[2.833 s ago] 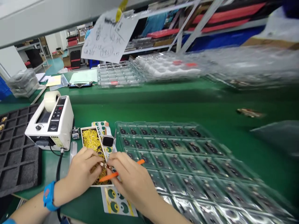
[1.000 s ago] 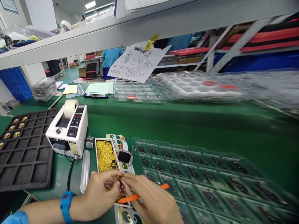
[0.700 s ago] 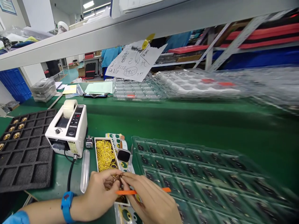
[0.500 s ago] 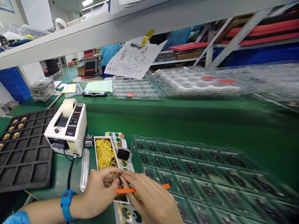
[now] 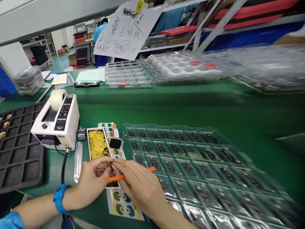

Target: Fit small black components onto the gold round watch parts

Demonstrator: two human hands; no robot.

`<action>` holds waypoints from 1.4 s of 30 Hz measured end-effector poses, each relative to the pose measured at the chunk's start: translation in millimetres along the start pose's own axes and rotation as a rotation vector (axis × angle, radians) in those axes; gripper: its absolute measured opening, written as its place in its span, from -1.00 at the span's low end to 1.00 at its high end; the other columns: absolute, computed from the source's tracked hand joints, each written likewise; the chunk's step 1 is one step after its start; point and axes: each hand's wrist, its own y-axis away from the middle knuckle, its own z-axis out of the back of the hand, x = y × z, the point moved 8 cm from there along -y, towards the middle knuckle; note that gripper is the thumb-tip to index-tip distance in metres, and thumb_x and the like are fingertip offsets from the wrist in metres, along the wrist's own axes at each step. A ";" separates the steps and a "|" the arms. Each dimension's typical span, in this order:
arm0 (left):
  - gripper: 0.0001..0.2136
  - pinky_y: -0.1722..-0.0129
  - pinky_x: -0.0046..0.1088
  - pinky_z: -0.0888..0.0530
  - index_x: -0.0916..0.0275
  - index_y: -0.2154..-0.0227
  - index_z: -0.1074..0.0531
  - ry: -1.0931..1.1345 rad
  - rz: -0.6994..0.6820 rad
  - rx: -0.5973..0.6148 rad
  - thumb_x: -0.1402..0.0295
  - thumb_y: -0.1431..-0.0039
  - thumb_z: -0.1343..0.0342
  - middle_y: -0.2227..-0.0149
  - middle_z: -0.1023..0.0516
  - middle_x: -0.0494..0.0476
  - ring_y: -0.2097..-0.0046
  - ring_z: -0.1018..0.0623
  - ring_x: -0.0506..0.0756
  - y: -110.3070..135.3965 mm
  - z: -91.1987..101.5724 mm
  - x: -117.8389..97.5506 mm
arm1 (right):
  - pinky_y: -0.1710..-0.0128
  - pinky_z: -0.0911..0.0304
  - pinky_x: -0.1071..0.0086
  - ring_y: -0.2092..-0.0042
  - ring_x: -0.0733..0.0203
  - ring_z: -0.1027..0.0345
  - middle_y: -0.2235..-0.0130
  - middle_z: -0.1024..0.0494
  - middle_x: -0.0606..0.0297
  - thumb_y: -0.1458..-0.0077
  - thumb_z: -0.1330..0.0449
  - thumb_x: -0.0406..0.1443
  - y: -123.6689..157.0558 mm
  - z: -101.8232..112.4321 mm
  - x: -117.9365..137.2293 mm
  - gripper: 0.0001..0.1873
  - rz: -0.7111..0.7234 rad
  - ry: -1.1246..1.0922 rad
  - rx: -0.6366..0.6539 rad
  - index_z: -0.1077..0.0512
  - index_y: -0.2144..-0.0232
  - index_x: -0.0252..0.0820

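My left hand (image 5: 91, 178) and my right hand (image 5: 140, 184) meet above the front end of a narrow box of yellow rubber bands (image 5: 97, 144). Between the left thumb and fingers is a small gold-coloured metal part (image 5: 108, 164), its exact shape unclear. My right hand grips an orange plastic pick (image 5: 124, 175), whose tip lies by that part. A smartwatch (image 5: 115, 143) with a patterned strap rests just beyond the box. The hands hide the box's front end.
To the right lies a large transparent blister tray (image 5: 186, 168) of dark parts. On the left stand a white tape dispenser (image 5: 56, 119), a tally counter (image 5: 81, 133), a transparent tube (image 5: 78, 162) and a black foam tray (image 5: 19, 146) of gold parts. A printed sheet (image 5: 125, 205) lies in front.
The view has swung, so the table items sit higher and further left in the frame. Both hands stay together over the box, with the orange pick still in my right hand.
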 end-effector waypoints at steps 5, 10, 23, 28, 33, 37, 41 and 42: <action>-0.75 0.39 -0.48 -0.51 0.28 0.21 -0.56 0.009 0.035 -0.028 0.32 -0.04 -0.19 0.40 -0.60 0.14 0.39 -0.54 0.04 0.0 3.2 5.1 | 0.34 -0.37 0.33 0.34 0.16 -0.45 0.33 -0.58 0.12 -0.27 0.01 -0.46 1.6 -0.7 0.9 -0.85 0.009 0.003 -0.001 -0.37 0.24 -0.33; -0.77 0.40 -0.55 -0.49 0.27 0.22 -0.57 0.032 0.040 -0.026 0.38 -0.03 -0.17 0.40 -0.61 0.13 0.39 -0.55 0.01 -0.5 2.9 6.1 | 0.35 -0.36 0.32 0.35 0.16 -0.44 0.32 -0.58 0.10 -0.24 0.00 -0.50 1.6 0.7 0.5 -0.85 0.010 -0.010 0.000 -0.37 0.23 -0.35; -0.76 0.29 -0.50 -0.58 0.31 0.16 -0.53 -0.044 -0.056 0.012 0.45 -0.11 -0.10 0.32 -0.66 0.19 0.30 -0.64 0.07 5.2 -0.6 -2.6 | 0.46 -0.32 0.31 0.39 0.13 -0.44 0.36 -0.58 0.00 -0.22 -0.07 -0.49 1.1 4.4 5.6 -0.92 0.017 -0.011 -0.005 -0.37 0.28 -0.40; -0.77 0.32 -0.54 -0.58 0.27 0.16 -0.53 -0.066 -0.094 0.011 0.45 -0.13 -0.09 0.35 -0.66 0.13 0.32 -0.64 0.05 7.1 -1.1 -4.2 | 0.52 -0.25 0.31 0.43 0.11 -0.43 0.37 -0.59 -0.05 -0.23 -0.03 -0.49 2.1 8.2 10.3 -0.87 0.052 0.043 -0.047 -0.39 0.27 -0.43; -0.77 0.29 -0.53 -0.57 0.26 0.16 -0.53 -0.078 -0.115 0.005 0.47 -0.13 -0.09 0.32 -0.66 0.14 0.32 -0.64 0.05 5.9 -2.1 -5.0 | 0.55 -0.22 0.32 0.45 0.13 -0.43 0.36 -0.60 -0.06 -0.26 0.00 -0.46 3.3 8.5 12.5 -0.84 0.063 0.077 -0.051 -0.39 0.26 -0.43; -0.78 0.32 -0.52 -0.53 0.27 0.17 -0.50 -0.052 -0.082 0.018 0.45 -0.11 -0.09 0.38 -0.63 0.12 0.35 -0.61 0.03 5.6 -1.9 -4.5 | 0.53 -0.23 0.33 0.45 0.16 -0.42 0.37 -0.60 -0.01 -0.26 -0.02 -0.45 3.0 8.9 10.6 -0.87 0.033 0.078 -0.058 -0.37 0.25 -0.36; -0.89 0.36 -0.54 -0.47 0.26 0.30 -0.45 0.080 0.037 0.063 0.40 -0.10 -0.12 0.45 -0.56 0.06 0.38 -0.55 0.00 4.4 -4.3 0.6 | 0.50 -0.25 0.37 0.46 0.22 -0.42 0.38 -0.60 0.07 -0.25 -0.06 -0.44 1.8 8.6 6.3 -0.93 -0.025 0.049 -0.070 -0.35 0.27 -0.28; -0.91 0.37 -0.54 -0.45 0.26 0.34 -0.43 0.110 0.061 0.062 0.39 -0.08 -0.14 0.46 -0.55 0.04 0.40 -0.54 -0.01 3.5 -4.4 1.5 | 0.50 -0.26 0.37 0.46 0.22 -0.42 0.39 -0.60 0.09 -0.24 -0.06 -0.44 1.8 8.2 5.7 -0.94 -0.037 0.041 -0.075 -0.34 0.27 -0.27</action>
